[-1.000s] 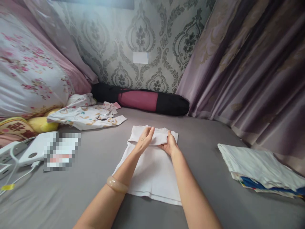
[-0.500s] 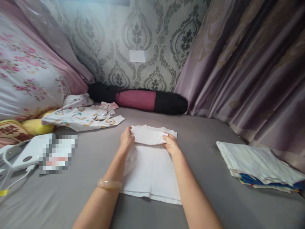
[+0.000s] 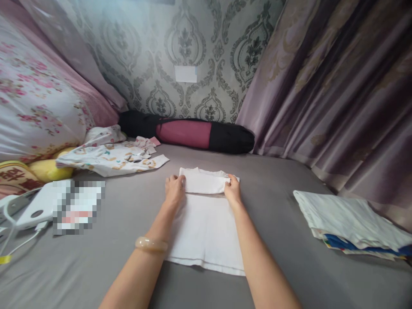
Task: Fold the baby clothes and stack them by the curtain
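A white shirt (image 3: 206, 234) lies flat on the grey bed sheet in front of me, its far part folded over into a band. My left hand (image 3: 174, 189) is closed at the left end of that band, with the thumb on top and the other fingers partly hidden. At the right end, my right hand (image 3: 233, 189) pinches the fabric between thumb and fingers. A pale bangle (image 3: 151, 244) circles my left forearm.
Folded clothes (image 3: 350, 219) are stacked at the right. A patterned white garment (image 3: 112, 159) lies loose at the back left, near a floral pillow (image 3: 41, 94). A black and maroon bag (image 3: 183, 134) lines the wall. A white device (image 3: 41, 206) with cables sits left.
My left hand has shifted right along the band's left end. My right hand has moved slightly right and up at its end. The shirt's body stays in place.
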Demonstrator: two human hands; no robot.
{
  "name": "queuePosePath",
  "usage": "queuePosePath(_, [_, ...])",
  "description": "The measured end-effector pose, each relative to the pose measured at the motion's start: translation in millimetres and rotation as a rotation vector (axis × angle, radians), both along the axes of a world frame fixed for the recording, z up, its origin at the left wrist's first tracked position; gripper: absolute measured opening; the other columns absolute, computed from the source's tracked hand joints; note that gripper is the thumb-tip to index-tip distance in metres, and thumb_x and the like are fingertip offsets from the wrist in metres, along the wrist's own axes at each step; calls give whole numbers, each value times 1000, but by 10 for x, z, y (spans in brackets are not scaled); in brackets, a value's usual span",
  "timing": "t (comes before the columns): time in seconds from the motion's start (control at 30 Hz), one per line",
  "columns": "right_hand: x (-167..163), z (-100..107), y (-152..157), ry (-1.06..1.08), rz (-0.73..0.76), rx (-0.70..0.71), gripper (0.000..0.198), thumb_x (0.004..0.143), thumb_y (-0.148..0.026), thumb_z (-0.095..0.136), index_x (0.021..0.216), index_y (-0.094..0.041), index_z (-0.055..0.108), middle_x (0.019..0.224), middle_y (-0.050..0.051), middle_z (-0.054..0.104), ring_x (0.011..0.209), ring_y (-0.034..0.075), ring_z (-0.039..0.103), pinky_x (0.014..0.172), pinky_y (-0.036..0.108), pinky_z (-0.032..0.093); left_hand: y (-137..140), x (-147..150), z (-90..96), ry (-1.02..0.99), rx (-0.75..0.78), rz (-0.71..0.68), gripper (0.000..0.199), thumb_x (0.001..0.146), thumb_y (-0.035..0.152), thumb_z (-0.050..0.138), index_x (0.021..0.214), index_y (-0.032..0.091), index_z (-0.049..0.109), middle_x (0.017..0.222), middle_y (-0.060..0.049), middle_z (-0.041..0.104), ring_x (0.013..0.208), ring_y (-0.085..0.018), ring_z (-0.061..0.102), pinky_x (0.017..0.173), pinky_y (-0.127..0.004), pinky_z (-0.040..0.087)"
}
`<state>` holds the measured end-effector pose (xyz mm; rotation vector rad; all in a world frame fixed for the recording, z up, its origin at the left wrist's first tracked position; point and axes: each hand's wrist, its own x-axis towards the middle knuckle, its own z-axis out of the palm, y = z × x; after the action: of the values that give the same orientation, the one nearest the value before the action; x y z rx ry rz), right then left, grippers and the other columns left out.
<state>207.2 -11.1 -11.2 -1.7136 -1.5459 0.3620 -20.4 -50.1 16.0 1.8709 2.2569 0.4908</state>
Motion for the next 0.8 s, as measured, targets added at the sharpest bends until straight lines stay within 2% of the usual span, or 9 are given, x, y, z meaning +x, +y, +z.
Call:
queuePosePath(0.07, [-15, 15, -34, 24, -32, -22, 55, 79, -9, 38, 131, -12, 55, 117, 13, 67, 108, 22, 63, 96, 32, 47, 3, 1, -8, 25, 2, 9, 48, 82, 9, 46, 124, 26, 61, 118, -12, 54, 105, -28, 48, 90, -37, 40])
queuePosePath(0.2, [-21, 51, -96, 1, -26, -21, 61, 77, -2, 32, 134, -13, 53, 124, 12, 64, 117, 20, 58, 101, 31, 43, 19, -15, -55, 48, 20, 25, 47, 83, 10, 45, 125, 26, 61, 119, -12, 53, 106, -28, 48, 89, -38, 41])
queuePosePath(0.3, [-13, 76, -150, -120, -15, 5, 63, 77, 1, 29, 136, -11, 49, 131, 13, 59, 124, 19, 52, 105, 32, 39, 13, -12, -53, 62, 31, 36, 42, 87, 15, 43, 125, 26, 60, 120, -12, 54, 107, -28, 49, 88, -40, 42])
queuePosePath(0.37, [-42, 114, -201, -251, 0, 23, 61, 81, 0, 28, 138, -10, 47, 139, 13, 52, 133, 19, 42, 110, 35, 33, 5, 31, -25, 85, 80, 32, 40, 92, 21, 39, 127, 25, 58, 126, -13, 52, 111, -29, 49, 89, -41, 42])
queuePosePath(0.43, [-120, 175, -260, -379, 36, -9, 56, 87, -6, 30, 141, -11, 44, 148, 13, 42, 141, 23, 29, 115, 43, 23, 7, 121, 14, 123, 156, -20, 40, 95, 25, 34, 130, 22, 55, 134, -14, 49, 118, -30, 47, 93, -42, 42])
queuePosePath(0.57, [-364, 336, -351, -491, 196, -172, 51, 98, -27, 28, 147, -19, 37, 157, 8, 27, 147, 28, 11, 115, 56, 7, 54, 381, 73, 199, 218, -246, 41, 97, 26, 34, 134, 21, 49, 143, -12, 46, 133, -29, 38, 106, -43, 34])
queuePosePath(0.67, [-489, 422, -370, -519, 293, -238, 53, 99, -33, 25, 149, -20, 33, 158, 8, 24, 147, 28, 8, 114, 58, 4, 107, 505, 72, 212, 142, -348, 42, 97, 28, 35, 138, 20, 45, 149, -12, 41, 140, -29, 32, 111, -46, 28])
queuePosePath(0.8, [-499, 417, -347, -581, 375, -229, 54, 98, -33, 23, 150, -21, 33, 158, 8, 24, 147, 27, 11, 115, 56, 2, 169, 480, -14, 212, 48, -378, 47, 98, 31, 31, 140, 15, 43, 153, -14, 36, 144, -31, 25, 115, -49, 20])
